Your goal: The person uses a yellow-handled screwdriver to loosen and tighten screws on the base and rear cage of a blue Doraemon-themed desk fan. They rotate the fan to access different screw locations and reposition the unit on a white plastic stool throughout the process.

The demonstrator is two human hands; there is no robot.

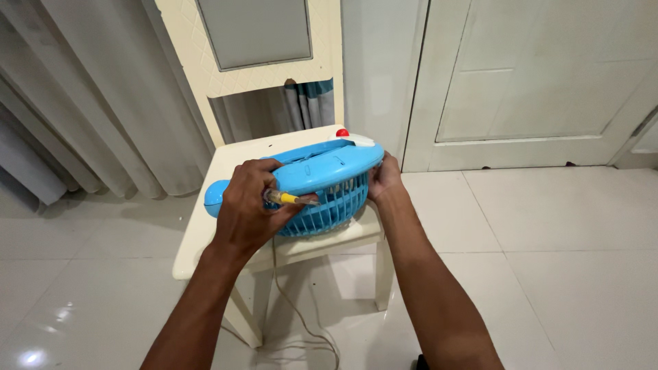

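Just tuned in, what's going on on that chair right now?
A person has a small blue fan lying on the seat of a cream plastic chair. The left hand grips a yellow-handled screwdriver, its tip against the fan's blue grille. The right hand steadies the fan's far edge. The fan's cord hangs down to the white tiled floor.

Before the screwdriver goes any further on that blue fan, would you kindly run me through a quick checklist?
1. Left hand grips the screwdriver: ok.
2. Right hand steadies the blue fan: ok.
3. Fan rests on the cream chair: ok.
4. Tip seated in a screw: cannot tell.
5. Cord hangs to the floor; whether it is unplugged: cannot tell.
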